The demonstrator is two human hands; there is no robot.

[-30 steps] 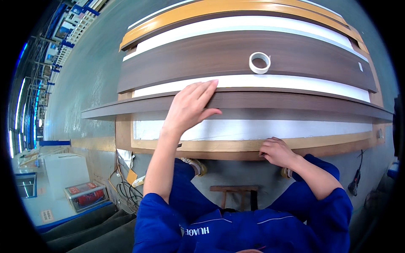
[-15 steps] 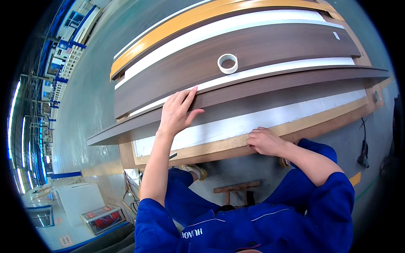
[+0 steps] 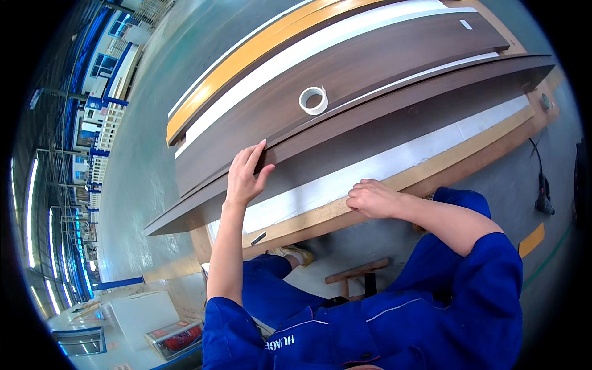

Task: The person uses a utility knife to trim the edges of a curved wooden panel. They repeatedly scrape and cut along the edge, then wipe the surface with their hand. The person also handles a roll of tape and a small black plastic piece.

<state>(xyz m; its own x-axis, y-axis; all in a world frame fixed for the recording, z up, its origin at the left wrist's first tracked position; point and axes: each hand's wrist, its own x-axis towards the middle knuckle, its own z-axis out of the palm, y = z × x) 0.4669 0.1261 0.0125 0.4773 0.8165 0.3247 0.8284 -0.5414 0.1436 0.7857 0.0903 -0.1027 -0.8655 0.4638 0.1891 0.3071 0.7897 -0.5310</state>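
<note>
My left hand rests with stretched fingers on the top edge of a long dark brown board, its thumb apart on the near side. This board stands tilted along the bench. Behind it lies a wide flat dark brown panel, close against it near my left hand. A roll of white tape stands on that panel. My right hand is curled on the bench's near wooden edge, apart from the board. Whatever its fingers might hold is hidden.
White sheeting covers the bench top. Farther back lies an orange-yellow strip. A small dark metal tool sits on the near edge by my left forearm. A wooden stool is below, and a corded power tool is on the right.
The standing board has shifted away from me against the flat panel, and the white gap between them has narrowed. My left hand moved with it; the right stays curled. The view has turned slightly.
</note>
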